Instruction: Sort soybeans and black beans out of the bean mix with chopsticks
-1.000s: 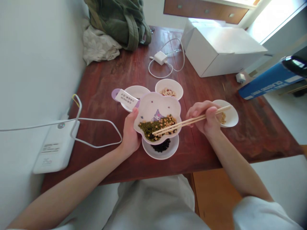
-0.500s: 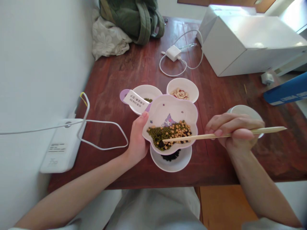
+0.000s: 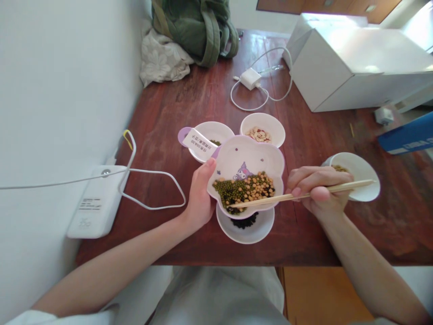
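My left hand (image 3: 202,192) grips the left edge of a flower-shaped bowl (image 3: 250,155) with a cartoon figure. Green, yellow and dark beans (image 3: 250,187) lie mixed along its near side. Pinched in my right hand (image 3: 320,187) are wooden chopsticks (image 3: 267,199), their tips among the beans at the near left. Partly under the flower bowl, a white bowl (image 3: 250,235) holds black beans. Behind it stand a white bowl (image 3: 221,128) with green beans and a labelled purple handle across it, and a bowl (image 3: 275,126) of pale, red-edged pieces. Another bowl (image 3: 368,180) is beyond my right hand.
On the left, a white power bank (image 3: 98,203) and its cable lie by the wall. A charger (image 3: 251,79), green bag (image 3: 199,31), cloth (image 3: 164,58) and white box (image 3: 341,67) are at the back. A blue object (image 3: 409,135) lies at the right.
The chopstick tips have moved toward the near edge of the bean pile. My right hand has shifted left relative to the right-hand bowl, showing more of it. The whole view has shifted slightly.
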`<action>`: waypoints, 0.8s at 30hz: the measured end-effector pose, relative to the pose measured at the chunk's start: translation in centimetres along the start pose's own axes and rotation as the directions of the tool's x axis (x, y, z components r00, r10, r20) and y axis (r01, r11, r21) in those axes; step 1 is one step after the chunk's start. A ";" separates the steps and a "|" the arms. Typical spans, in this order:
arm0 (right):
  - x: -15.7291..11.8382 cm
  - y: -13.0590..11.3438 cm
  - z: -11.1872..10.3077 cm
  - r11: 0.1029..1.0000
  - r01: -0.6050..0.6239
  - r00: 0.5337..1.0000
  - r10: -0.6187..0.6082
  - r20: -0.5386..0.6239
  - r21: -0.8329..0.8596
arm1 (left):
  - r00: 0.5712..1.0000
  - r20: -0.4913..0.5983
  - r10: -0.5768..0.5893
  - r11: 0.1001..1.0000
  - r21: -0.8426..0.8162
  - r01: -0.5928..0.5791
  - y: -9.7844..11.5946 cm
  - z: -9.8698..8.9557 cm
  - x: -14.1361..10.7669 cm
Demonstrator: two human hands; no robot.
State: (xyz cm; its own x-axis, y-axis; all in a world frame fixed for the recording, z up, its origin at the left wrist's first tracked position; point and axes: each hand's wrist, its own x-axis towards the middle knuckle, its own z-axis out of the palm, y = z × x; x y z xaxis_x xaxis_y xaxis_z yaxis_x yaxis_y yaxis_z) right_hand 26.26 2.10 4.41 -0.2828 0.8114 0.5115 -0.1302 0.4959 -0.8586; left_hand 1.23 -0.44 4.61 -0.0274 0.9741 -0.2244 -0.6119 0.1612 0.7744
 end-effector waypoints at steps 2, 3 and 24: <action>0.0 0.1 0.1 1.000 -0.009 1.000 0.009 -0.007 0.015 | 1.000 0.005 0.011 1.000 -0.006 -0.011 0.0 0.0 0.0; 0.1 0.1 0.2 1.000 -0.012 1.000 0.012 -0.006 0.023 | 1.000 0.008 0.017 1.000 -0.010 -0.017 0.0 0.0 0.0; 0.3 0.0 0.2 0.991 0.013 1.000 -0.016 0.022 0.133 | 1.000 0.003 0.004 0.998 -0.055 -0.004 0.0 0.1 0.0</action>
State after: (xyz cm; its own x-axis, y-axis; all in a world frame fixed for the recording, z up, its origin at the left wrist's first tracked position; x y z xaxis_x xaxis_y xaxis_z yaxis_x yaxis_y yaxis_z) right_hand 26.02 2.32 4.58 -0.3013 0.7963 0.5245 -0.2595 0.4608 -0.8487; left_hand 1.28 -0.47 4.64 -0.0278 0.9752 -0.2197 -0.6541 0.1484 0.7417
